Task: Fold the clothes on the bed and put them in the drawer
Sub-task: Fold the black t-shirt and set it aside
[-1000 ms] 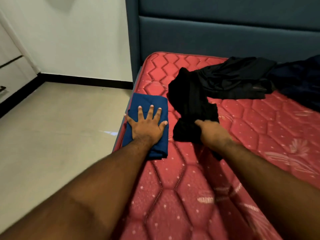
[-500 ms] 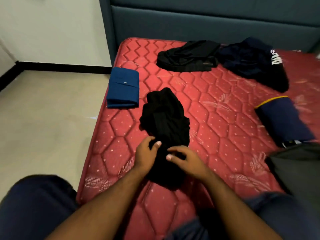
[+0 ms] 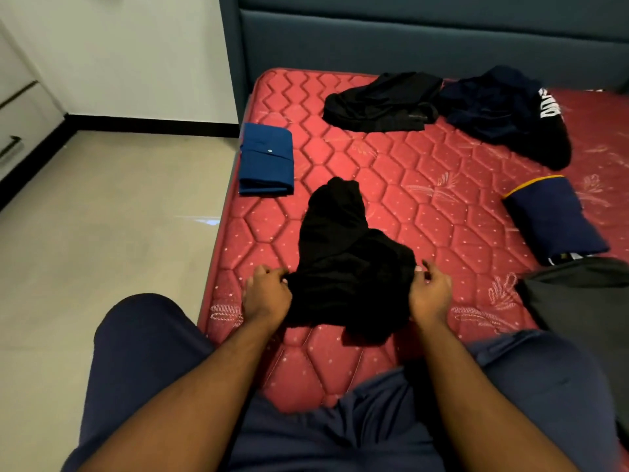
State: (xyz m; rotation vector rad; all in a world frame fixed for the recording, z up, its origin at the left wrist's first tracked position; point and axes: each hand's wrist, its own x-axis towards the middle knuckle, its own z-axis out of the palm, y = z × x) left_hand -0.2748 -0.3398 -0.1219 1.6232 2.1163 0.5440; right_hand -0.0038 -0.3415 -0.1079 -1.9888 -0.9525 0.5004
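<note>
Red quilted mattress of the bed carries a crumpled black garment at its near middle. Left hand pinches its left edge and right hand grips its right edge. At ten o'clock lies a folded blue garment; at twelve a black heap; at three a folded navy garment.

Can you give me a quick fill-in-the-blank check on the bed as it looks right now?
1. Both hands grip the ____ garment nearest the person.
2. The folded blue cloth lies by the mattress's ____ edge.
3. The folded navy piece has a ____ trim along its far edge.
4. White lettering shows on the dark garment near the ____.

Missing words: black; left; yellow; headboard
</note>
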